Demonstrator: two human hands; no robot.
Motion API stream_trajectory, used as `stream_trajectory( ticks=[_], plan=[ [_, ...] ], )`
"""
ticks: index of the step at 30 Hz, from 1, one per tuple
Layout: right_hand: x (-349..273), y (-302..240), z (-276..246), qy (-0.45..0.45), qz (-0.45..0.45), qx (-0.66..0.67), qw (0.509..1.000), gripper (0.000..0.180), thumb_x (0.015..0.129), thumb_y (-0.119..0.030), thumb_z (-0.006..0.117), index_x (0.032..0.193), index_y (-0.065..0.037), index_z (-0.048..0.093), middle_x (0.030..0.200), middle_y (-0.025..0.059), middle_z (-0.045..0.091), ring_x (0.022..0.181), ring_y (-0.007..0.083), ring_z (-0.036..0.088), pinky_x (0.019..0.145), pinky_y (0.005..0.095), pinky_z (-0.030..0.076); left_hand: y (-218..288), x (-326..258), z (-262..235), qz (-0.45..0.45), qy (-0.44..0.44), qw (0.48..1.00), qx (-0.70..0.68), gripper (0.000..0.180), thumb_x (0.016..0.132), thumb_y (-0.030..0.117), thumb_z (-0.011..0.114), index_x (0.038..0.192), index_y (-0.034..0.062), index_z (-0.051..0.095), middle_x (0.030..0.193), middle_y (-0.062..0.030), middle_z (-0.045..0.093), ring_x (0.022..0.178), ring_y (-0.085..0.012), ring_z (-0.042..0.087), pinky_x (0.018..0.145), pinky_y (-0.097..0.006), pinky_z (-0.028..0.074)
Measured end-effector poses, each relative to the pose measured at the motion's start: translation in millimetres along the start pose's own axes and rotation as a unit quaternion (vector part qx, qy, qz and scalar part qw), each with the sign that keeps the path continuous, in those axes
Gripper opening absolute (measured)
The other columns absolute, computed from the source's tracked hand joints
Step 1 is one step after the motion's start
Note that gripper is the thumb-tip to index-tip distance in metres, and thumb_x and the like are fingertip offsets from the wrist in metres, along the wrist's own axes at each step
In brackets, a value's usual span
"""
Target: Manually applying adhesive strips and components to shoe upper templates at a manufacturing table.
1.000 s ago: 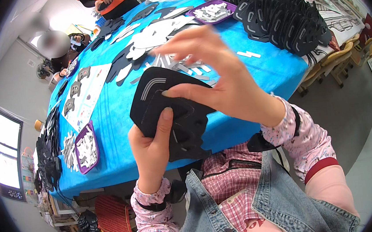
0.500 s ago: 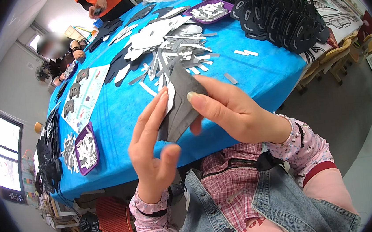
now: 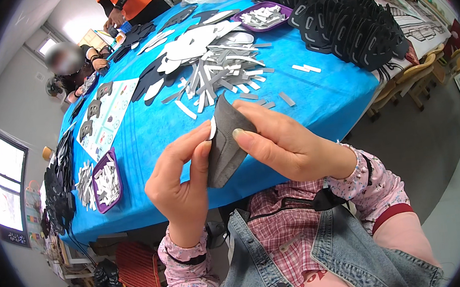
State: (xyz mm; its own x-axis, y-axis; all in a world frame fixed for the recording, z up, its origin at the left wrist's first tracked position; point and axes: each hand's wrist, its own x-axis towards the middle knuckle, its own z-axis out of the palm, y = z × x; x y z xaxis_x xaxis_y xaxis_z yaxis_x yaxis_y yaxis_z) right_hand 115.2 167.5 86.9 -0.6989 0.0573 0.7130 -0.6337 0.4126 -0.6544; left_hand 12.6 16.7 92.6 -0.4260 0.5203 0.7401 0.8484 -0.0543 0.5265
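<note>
I hold a dark grey, flexible sheet-like piece (image 3: 229, 146) above the near edge of the blue-covered table (image 3: 330, 99). It is bent and tilted, with a ridge or fold along it. My right hand (image 3: 285, 144) grips its right side, thumb on the face towards me and fingers behind. My left hand (image 3: 178, 172) pinches the left edge between thumb and fingertips. A small white piece (image 3: 213, 128) shows at those fingertips; most of it is hidden. Just beyond my hands lies a heap of grey and white strips (image 3: 223, 70).
Purple baskets of strips stand at the back (image 3: 287, 14) and left (image 3: 95, 188). White cut-out shapes (image 3: 193, 40) lie beyond the heap. A printed sheet (image 3: 120, 106) bears dark pieces. Slotted black pieces (image 3: 351, 29) are stacked at right. Two people work across the table, one in an orange top (image 3: 141, 3).
My left thumb, apart before, has closed against the fingers on the piece's left edge. The left hand has shifted slightly left, and less of the white piece shows. My right hand keeps its grip.
</note>
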Motion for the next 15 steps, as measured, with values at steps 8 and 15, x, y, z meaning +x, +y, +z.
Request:
stream_trajectory(
  ticks=[8, 15],
  plan=[
    [-1.7, -4.3, -3.4, -0.05, 0.112, 0.021, 0.992, 0.037, 0.098, -0.019, 0.041, 0.12, 0.01, 0.043, 0.101, 0.0139, 0.05, 0.091, 0.0205, 0.049, 0.081, 0.0287, 0.04, 7.1, 0.3, 3.3, -0.106, 0.044, 0.988, -0.104, 0.007, 0.087, 0.003, 0.062, 0.088, -0.0036, 0.06, 0.09, -0.0145, 0.069, 0.079, -0.0134, 0.065, 0.072, -0.024, 0.053],
    [-3.2, -1.0, 4.7, -0.007, 0.094, 0.051, 0.994, 0.025, 0.097, -0.022, 0.042, 0.09, 0.003, 0.043, 0.081, 0.0141, 0.04, 0.073, 0.0257, 0.042, 0.068, 0.0341, 0.038, 7.1, -1.3, -0.5, -0.132, 0.026, 0.985, -0.113, 0.007, 0.088, 0.004, 0.061, 0.088, -0.0032, 0.06, 0.09, -0.0129, 0.069, 0.078, -0.0115, 0.065, 0.072, -0.023, 0.052]
  ],
)
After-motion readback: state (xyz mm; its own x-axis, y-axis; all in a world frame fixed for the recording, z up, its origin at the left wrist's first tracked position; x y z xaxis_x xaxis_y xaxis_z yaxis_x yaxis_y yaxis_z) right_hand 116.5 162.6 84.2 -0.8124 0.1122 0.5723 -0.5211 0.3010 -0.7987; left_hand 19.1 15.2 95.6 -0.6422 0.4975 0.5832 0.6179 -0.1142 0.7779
